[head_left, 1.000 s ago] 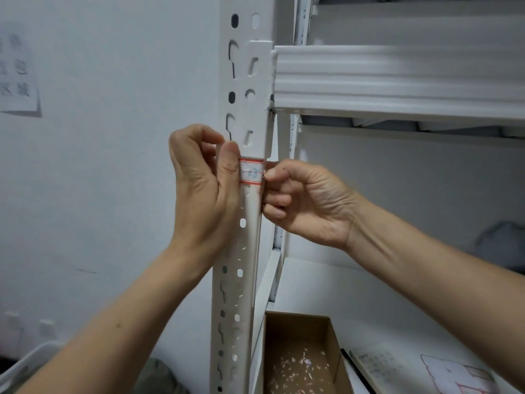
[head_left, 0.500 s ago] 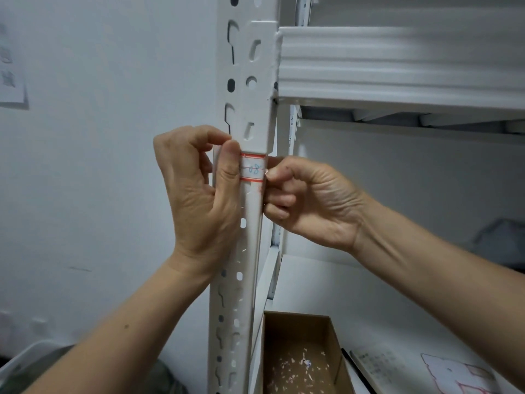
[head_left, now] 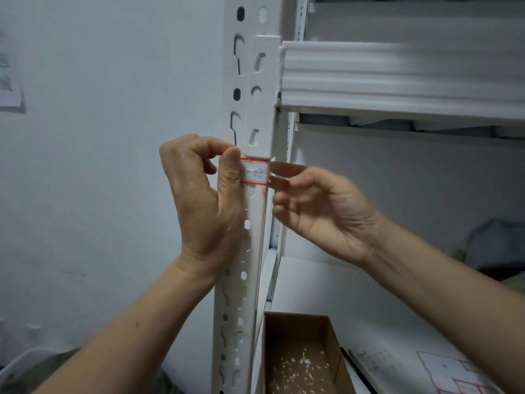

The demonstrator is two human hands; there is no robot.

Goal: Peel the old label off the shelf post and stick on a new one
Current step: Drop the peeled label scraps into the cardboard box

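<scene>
A white label with red bands and blue handwriting is wrapped across the white slotted shelf post, just under the beam bracket. My left hand is at the post's left side. Its thumb lies over the label's left end, the index finger is curled against the thumb tip, and the other fingers are curled. My right hand hovers at the post's right edge with relaxed, spread fingers; its fingertips reach toward the label's right end and hold nothing.
A white shelf beam runs to the right above the hands. On the lower shelf sit an open cardboard box with paper scraps, a dark pen and a sheet of red-edged labels. A pale wall is on the left.
My right hand has let go at the label's right end and opened, drawing slightly away from the post. My left thumb stays on the label.
</scene>
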